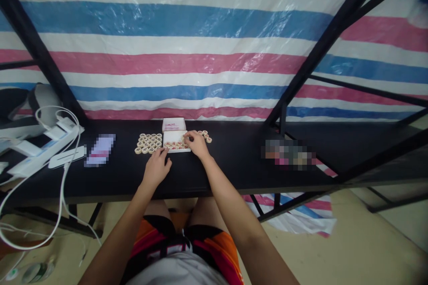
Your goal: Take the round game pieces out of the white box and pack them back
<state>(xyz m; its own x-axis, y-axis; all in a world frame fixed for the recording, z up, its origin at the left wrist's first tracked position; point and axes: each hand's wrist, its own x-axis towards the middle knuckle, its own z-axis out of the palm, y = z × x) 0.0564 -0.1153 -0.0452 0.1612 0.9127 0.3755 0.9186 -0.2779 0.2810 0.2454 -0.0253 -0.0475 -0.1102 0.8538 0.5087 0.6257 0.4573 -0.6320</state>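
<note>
A small white box (176,136) lies on the black table (234,160), with a row of round wooden game pieces (174,145) along its near side. Its white lid (173,124) lies just behind it. My right hand (196,142) rests at the box's right edge, fingers curled in a pinch over the pieces; what it holds is too small to make out. My left hand (156,165) lies on the table at the box's near left corner, fingers bent and touching the tabletop. A cluster of several loose pieces (149,142) sits left of the box, and a few more pieces (205,135) lie to its right.
White power strips and looping cables (50,142) crowd the table's left end. A blurred card (99,149) lies left of the pieces and a blurred patch (289,153) to the right. Black metal frame bars (321,49) rise at both sides before a striped tarp (200,53).
</note>
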